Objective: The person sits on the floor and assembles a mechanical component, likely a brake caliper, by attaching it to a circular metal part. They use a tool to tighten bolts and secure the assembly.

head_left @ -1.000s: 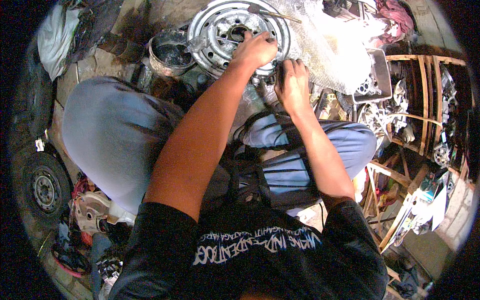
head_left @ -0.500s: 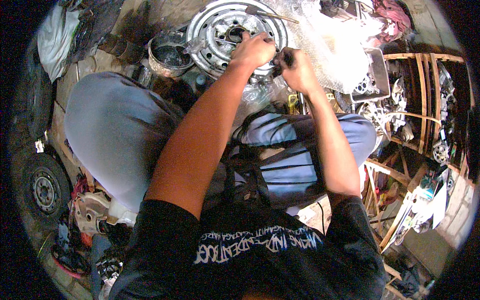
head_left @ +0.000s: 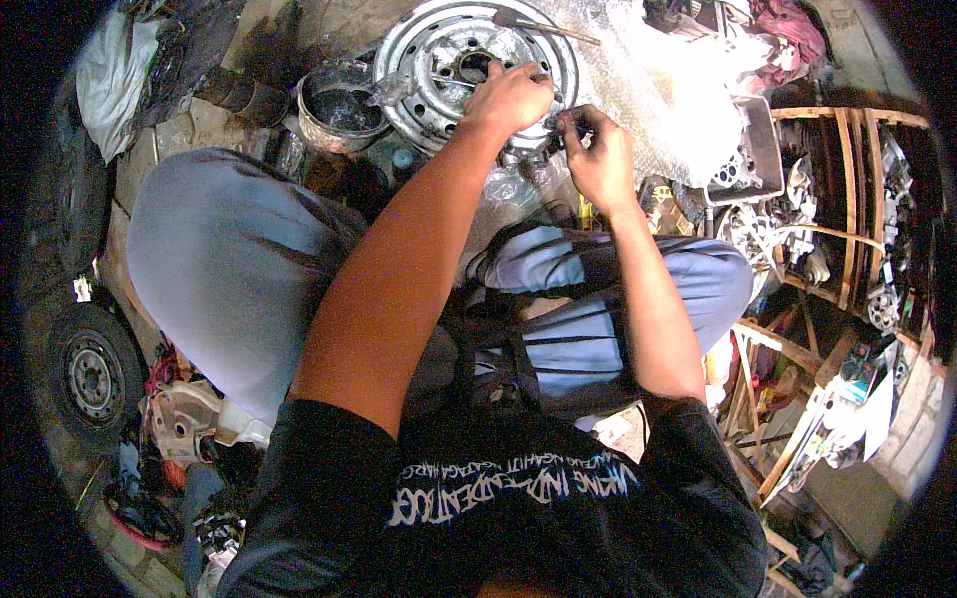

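A silver steel wheel rim lies flat at the top, in front of my crossed legs. My left hand rests over its hub, fingers curled. From beneath that hand a thin metal rod sticks out leftward; whether I grip it is hidden. My right hand is beside the rim's lower right edge, thumb and fingers bent together around something small and dark that I cannot make out. A brush with a wooden handle lies across the rim's far edge.
Left of the rim stands a dirty round bucket. Bubble wrap spreads to its right, near a grey tray with metal parts. Wooden racks hold parts at the far right. A tyred wheel stands at the left.
My right hand has drawn slightly down and to the right, and its thumb and fingers have turned to a looser bend. My left hand stays nearly in place over the rim.
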{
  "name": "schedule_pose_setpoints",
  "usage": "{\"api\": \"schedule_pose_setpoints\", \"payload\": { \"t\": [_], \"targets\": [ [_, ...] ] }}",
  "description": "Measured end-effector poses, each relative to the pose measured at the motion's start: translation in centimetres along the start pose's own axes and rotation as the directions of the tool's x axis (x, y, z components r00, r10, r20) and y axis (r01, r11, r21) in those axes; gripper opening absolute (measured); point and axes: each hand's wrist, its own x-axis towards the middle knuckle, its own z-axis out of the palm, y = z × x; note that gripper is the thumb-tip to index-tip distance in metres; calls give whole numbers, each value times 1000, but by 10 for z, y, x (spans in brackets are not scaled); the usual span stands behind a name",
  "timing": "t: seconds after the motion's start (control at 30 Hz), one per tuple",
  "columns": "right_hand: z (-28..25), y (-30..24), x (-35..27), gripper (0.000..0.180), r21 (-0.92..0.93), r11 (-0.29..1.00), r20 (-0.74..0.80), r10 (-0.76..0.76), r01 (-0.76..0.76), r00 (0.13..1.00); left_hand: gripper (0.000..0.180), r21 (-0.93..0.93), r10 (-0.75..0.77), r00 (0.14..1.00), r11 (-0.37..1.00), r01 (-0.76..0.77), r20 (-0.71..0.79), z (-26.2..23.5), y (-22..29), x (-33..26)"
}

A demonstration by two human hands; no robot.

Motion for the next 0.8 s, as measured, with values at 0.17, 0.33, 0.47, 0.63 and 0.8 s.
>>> {"api": "schedule_pose_setpoints", "payload": {
  "t": [0.17, 0.33, 0.47, 0.63, 0.8],
  "targets": [
    [6, -4, -2, 14, -457, 880, -21, -159, 132, 987, 60, 2, 1, 1000, 1000, -1, 1, 0, -1, 1],
    [13, -15, -7, 46, -622, 772, 35, -144, 134, 989, 61, -17, 1, 1000, 1000, -2, -11, 1, 1, 3],
    [13, -23, -4, 49, -599, 793, 68, -83, 107, 994, 61, -38, -22, 1000, 999, 22, -12, -5, 8, -4],
    [5, -25, -1, 26, -474, 873, 39, -111, 116, 993, 61, -107, -89, 996, 990, 90, 20, -29, 29, -24],
    [0, -1, 6, 9, -204, 978, -149, 14, -44, 989, 61, -18, -27, 1000, 999, 27, 16, -6, -9, 3]
  ]
}}
